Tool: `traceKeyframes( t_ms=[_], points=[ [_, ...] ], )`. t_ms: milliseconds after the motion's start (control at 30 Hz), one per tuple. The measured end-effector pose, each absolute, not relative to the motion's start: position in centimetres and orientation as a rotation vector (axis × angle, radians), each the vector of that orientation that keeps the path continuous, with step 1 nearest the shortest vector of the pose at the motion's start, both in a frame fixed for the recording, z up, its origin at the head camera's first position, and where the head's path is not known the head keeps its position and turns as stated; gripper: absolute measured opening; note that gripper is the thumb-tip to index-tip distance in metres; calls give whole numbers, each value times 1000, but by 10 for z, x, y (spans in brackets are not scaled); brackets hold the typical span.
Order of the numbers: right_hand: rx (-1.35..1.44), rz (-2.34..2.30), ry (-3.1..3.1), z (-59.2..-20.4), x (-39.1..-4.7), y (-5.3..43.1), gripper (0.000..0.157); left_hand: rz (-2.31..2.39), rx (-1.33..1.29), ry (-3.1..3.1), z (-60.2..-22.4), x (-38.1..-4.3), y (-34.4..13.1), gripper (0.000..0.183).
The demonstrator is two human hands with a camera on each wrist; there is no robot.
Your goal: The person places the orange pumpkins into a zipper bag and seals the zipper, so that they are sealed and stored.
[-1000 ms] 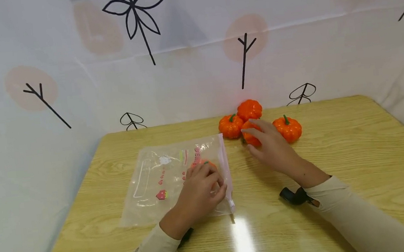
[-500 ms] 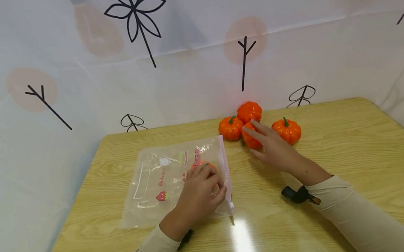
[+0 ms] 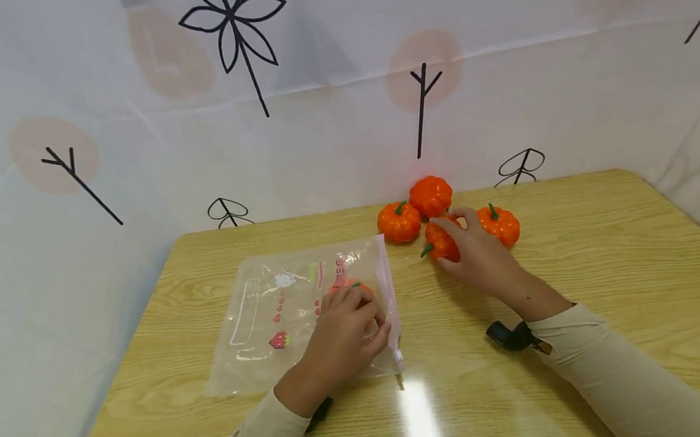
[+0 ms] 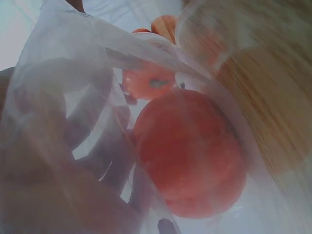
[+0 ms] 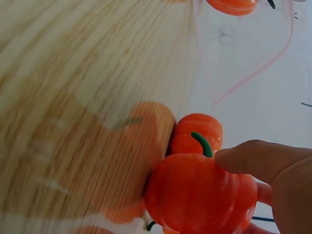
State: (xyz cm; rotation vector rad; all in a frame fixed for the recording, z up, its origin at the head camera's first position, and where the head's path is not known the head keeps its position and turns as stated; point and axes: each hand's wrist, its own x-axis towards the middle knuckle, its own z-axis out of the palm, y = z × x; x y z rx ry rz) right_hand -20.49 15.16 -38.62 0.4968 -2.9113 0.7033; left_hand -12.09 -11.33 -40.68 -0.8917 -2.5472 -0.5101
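Item: right hand [image 3: 481,255], grasping. On my head feed its thumb and fingers curl round one miniature pumpkin; on the right wrist feed I see the thumb pressed beside the stem.

Item: held pumpkin [image 3: 442,243], orange, ribbed and glossy, tipped on its side, green stem aimed left. Place: far half of the table [image 3: 641,255], right of the bag. Whether its underside bears on the wood, I cannot tell.

Item: left hand [image 3: 350,326], fingers bent, pinching the upper film of the bag near its mouth; the left wrist feed gives me these fingers hazily, through the plastic.

Item: zip bag [image 3: 238,367], translucent, laid flat at its closed end, printed with a strawberry [image 3: 279,340] and smaller red motifs. Pink zip strip [image 3: 388,291] along the right side, slider [image 3: 398,356] at the near end. I read the mouth as parted from the right wrist feed.

Item: bagged pumpkin [image 4: 190,151], orange, inside the bag, mostly under the left hand on my head feed.

Items, three loose pumpkins: left one [image 3: 399,224], stem up; rear one [image 3: 431,196], just beside it; right one [image 3: 501,226], partly hidden by the right hand.

Backing: white cloth [image 3: 331,144] with black plant drawings and pale pink patches.
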Motion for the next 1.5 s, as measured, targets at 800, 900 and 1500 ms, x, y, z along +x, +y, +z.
traceKeyframes(
  t_ms=[800,900,1500],
  points=[
    [576,676,-3064,-374,-195,148,82,-523,-901,-2524,-408,-122,-114,15],
    [594,645,-3064,-372,-193,146,82,-520,-897,-2526,-407,-122,-114,15],
    [741,639,-3035,-370,-182,137,79,-495,-890,-2536,-408,-122,-113,14]
  ],
)
